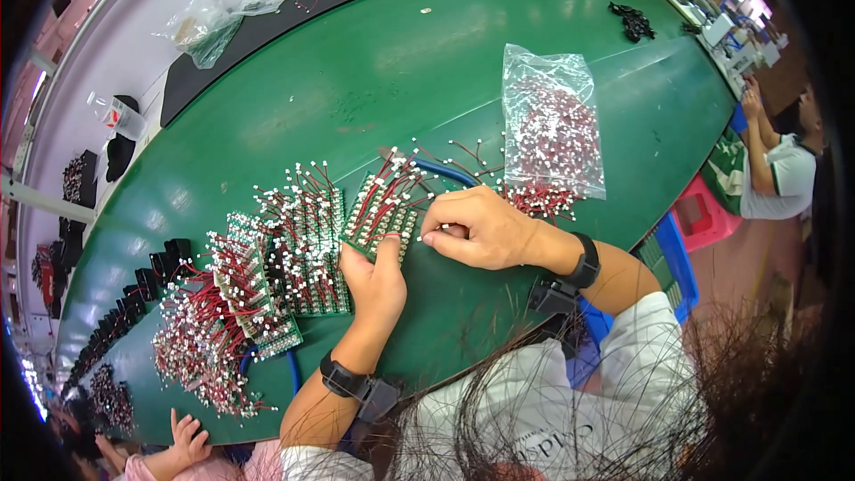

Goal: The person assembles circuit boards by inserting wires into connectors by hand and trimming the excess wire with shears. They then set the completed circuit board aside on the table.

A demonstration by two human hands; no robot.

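- A worker's left hand (378, 272) steadies a green circuit board panel (381, 209) from its near edge, thumb laid on the board's face, the grip closed on the panel.
- The right hand (481, 227) curls in from the right, its fingertips (429, 233) pinched narrow over the panel's near right corner; whether they hold a small part cannot be told.
- The panel lies on the green surface (427, 62) just in front of the worker, bristling with short red wires tipped in white connectors.
- To its left, more wired boards (267, 276) lie fanned in overlapping rows, reaching toward the near left edge.
- A clear plastic bag of red-and-white wire connectors (552, 120) rests to the far right of the panel, loose connectors (534, 199) spilling at its mouth just beside the right hand.
- A blue cable (443, 169) curves out from beneath the panel's far side.
- Black bands (583, 263) sit on both wrists.
- A second person's hand (187, 439) rests on the near left edge; another person in a white top (784, 178) sits at far right.
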